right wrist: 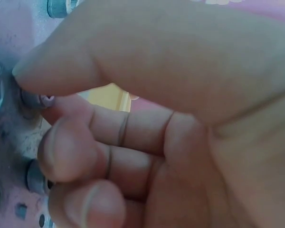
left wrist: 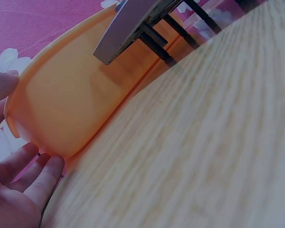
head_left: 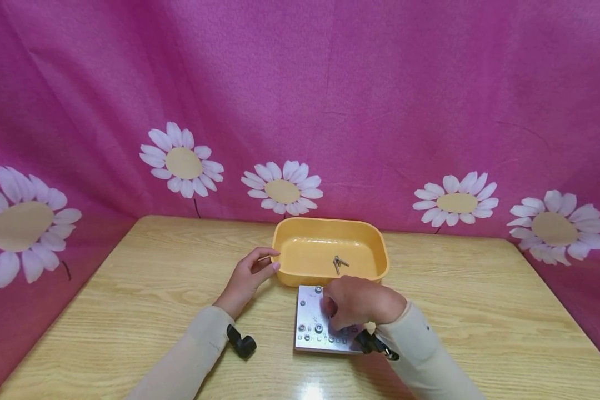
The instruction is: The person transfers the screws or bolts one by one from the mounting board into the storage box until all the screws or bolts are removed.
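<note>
A metal plate (head_left: pixel 309 311) with several socket-head screws in its top sits in front of a yellow plastic bin (head_left: pixel 295 278). My right hand (head_left: pixel 362 300) is over the plate's right part. Its thumb and index finger pinch the head of a screw (right wrist: pixel 33 99), the other fingers curled; the screw's shank is hidden. My left hand (head_left: pixel 245 280) is at the bin's left end, thumb and fingertips touching its rim and outer wall. In the left wrist view, threaded bolts (left wrist: pixel 155 47) stick out under the plate.
A few loose screws (head_left: pixel 337 262) lie inside the bin, near its front wall. The wooden table (head_left: pixel 105 333) extends to both sides. Behind it hangs a pink cloth (head_left: pixel 360 111) with printed white flowers. A black strap with a small device (head_left: pixel 242 343) is on the left wrist.
</note>
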`<state>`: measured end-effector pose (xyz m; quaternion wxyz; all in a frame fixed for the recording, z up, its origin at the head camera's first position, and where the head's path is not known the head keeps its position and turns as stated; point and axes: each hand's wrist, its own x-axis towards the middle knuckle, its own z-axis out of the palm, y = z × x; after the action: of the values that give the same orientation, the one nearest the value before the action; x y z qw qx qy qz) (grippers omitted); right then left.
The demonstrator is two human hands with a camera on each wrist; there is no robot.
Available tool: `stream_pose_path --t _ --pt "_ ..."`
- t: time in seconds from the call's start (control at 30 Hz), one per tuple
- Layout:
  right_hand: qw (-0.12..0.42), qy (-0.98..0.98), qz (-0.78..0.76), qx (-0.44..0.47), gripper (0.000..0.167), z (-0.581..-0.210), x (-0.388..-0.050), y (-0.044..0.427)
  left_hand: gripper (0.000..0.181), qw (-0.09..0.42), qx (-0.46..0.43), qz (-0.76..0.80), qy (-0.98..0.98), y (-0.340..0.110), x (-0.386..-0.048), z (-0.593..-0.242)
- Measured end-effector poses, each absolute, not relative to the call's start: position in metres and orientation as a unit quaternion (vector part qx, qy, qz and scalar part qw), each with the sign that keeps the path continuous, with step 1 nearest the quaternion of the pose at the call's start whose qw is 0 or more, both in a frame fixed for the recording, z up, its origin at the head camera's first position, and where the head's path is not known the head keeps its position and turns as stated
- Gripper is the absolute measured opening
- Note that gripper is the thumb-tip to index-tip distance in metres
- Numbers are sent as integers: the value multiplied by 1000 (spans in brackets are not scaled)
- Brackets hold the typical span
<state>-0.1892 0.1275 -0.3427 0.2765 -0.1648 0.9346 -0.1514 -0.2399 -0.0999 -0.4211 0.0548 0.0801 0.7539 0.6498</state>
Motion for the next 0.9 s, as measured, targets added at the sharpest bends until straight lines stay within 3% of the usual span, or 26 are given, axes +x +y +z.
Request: stream_pose_path --t 0.23,0.5,0.9 --pt "270 933 -144 -188 20 -343 -189 128 35 45 82 657 748 -103 -256 -447" --pt "269 934 -136 -193 20 -344 -188 127 26 31 83 654 752 -102 -253 -447" --pt "246 935 -144 -211 19 -341 -188 131 28 32 85 656 749 -101 -254 -446"
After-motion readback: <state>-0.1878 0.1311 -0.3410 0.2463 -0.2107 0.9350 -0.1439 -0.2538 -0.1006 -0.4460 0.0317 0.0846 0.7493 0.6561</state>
